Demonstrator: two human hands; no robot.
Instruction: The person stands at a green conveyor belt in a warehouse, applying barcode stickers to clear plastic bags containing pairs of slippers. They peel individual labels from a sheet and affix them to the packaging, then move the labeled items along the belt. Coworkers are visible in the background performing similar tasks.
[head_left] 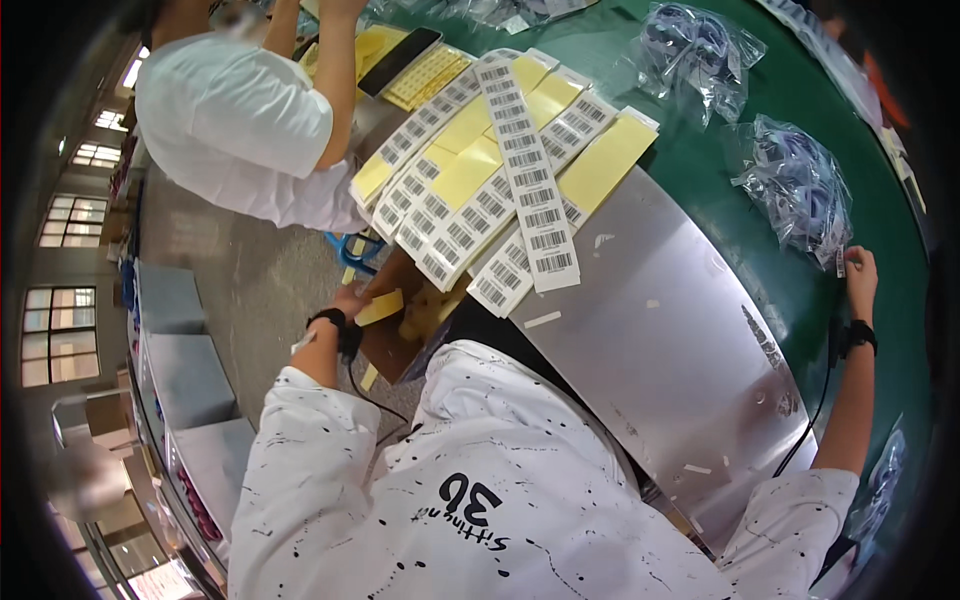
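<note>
Left hand (345,300), at about 9 o'clock from the middle of the view, closed around a yellow slip (381,307) of backing paper, small, flat and roughly rectangular, poking out toward 3 o'clock over a brown cardboard box (400,340) just beside the wrist. Right hand (860,275), far out at 3 o'clock, fingers curled, pinching a small white label (840,262) at the edge of a clear bag (800,185) stuffed with blue-and-white parts; how tightly the fingers close cannot be told. Black bands on both wrists, a thin black cable trailing from each. Long white barcode strips (525,170) on yellow backing sheets (605,160) fanned out at 12 o'clock, overlapping, hanging over the near edge of a shiny metal sheet (680,350) that covers the green table (700,170). A second clear bag (695,50) of the same blue parts at 1 o'clock, well apart from both hands. Small white scraps of label on the metal sheet. At 11 o'clock a person in a white shirt (235,120), arm bent over more yellow sheets. Yellow slip touching the left hand, well apart from the right, just below the fanned strips.
</note>
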